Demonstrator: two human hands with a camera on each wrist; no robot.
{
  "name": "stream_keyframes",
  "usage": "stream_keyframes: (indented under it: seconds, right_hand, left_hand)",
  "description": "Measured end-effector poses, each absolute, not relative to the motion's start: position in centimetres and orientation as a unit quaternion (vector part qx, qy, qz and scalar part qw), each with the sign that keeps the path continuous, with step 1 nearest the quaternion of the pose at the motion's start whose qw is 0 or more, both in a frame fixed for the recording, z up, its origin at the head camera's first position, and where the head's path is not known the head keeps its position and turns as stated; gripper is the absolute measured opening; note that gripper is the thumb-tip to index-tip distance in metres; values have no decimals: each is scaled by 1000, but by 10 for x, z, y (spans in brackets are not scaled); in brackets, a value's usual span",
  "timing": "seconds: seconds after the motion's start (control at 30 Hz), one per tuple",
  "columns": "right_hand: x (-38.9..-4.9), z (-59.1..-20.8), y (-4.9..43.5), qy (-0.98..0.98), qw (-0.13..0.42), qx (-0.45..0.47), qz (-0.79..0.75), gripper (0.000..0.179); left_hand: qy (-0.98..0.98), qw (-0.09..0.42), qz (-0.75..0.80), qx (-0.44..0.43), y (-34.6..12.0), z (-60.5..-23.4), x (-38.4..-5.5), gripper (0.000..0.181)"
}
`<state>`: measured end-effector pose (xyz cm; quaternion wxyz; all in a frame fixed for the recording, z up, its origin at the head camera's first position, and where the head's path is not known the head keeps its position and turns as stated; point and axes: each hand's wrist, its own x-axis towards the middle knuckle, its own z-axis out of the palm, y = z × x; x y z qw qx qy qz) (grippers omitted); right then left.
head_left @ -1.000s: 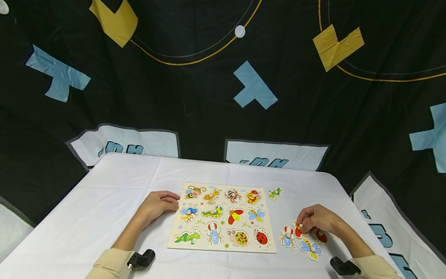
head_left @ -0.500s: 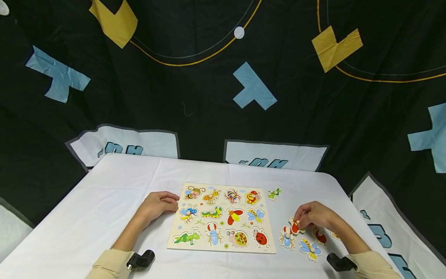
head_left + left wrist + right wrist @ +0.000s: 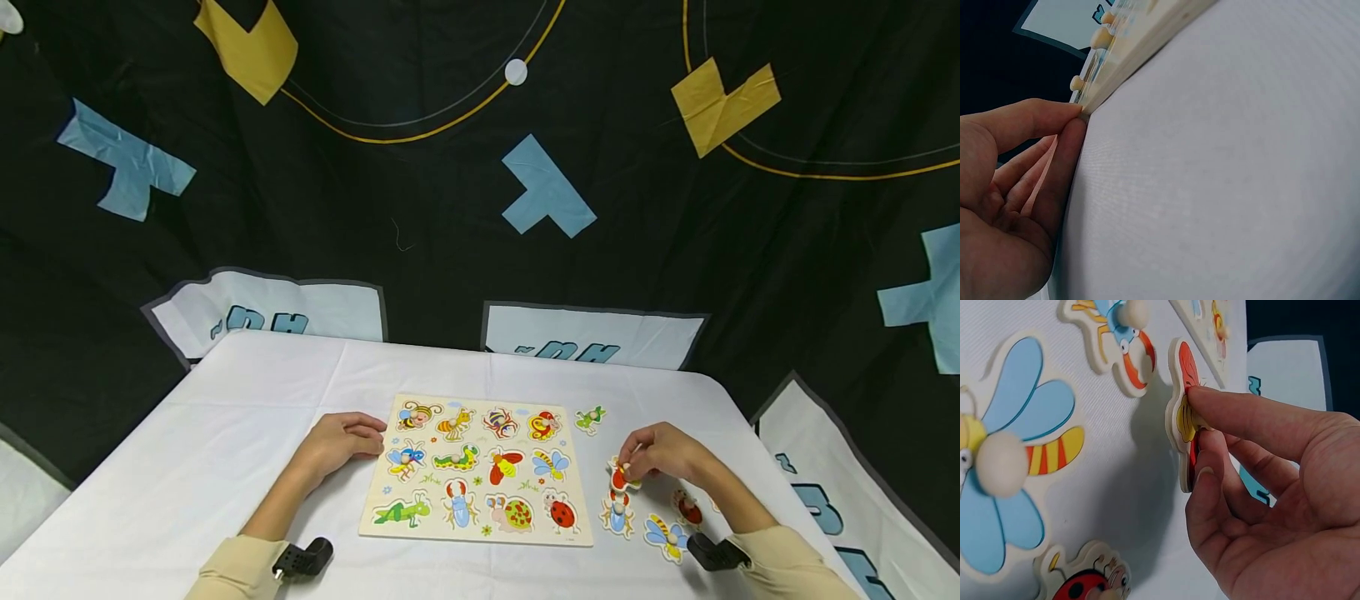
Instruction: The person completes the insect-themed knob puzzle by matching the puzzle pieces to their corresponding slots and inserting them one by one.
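In my right hand (image 3: 671, 450) I pinch a red-and-yellow insect puzzle piece (image 3: 1184, 419) between thumb and fingers; it is lifted and tilted on edge in the right wrist view. Right below it in the head view lies the blue beetle piece (image 3: 617, 515). The wooden puzzle board (image 3: 480, 537) with printed insects lies mid-table. My left hand (image 3: 339, 442) is at its left edge, where thumb and finger pinch the rim (image 3: 1100, 97). Some board pictures, such as the caterpillar (image 3: 457, 457), carry knobbed pieces; the red-winged insect picture (image 3: 506, 465) shows no knob.
Loose on the white tablecloth (image 3: 247, 400), right of the board, are a blue-winged bee piece (image 3: 666, 537), a ladybug piece (image 3: 686, 507) and, farther back, a green insect piece (image 3: 590, 418). Behind the table hangs a black curtain (image 3: 420, 217).
My right hand has lifted the red-and-yellow insect piece from among the loose pieces and moved it left and farther back. The left hand has stayed at the board's edge.
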<state>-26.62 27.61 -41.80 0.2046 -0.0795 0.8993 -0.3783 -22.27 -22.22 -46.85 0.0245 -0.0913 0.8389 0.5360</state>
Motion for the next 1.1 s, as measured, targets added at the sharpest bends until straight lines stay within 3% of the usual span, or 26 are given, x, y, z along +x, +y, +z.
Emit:
stream_keyframes:
  seconds: [1.1]
  right_hand:
    - [-279,-413,230,911,173,-93,-363,19]
  left_hand:
    - [843,25,529,-91,-222,-466,-220,37]
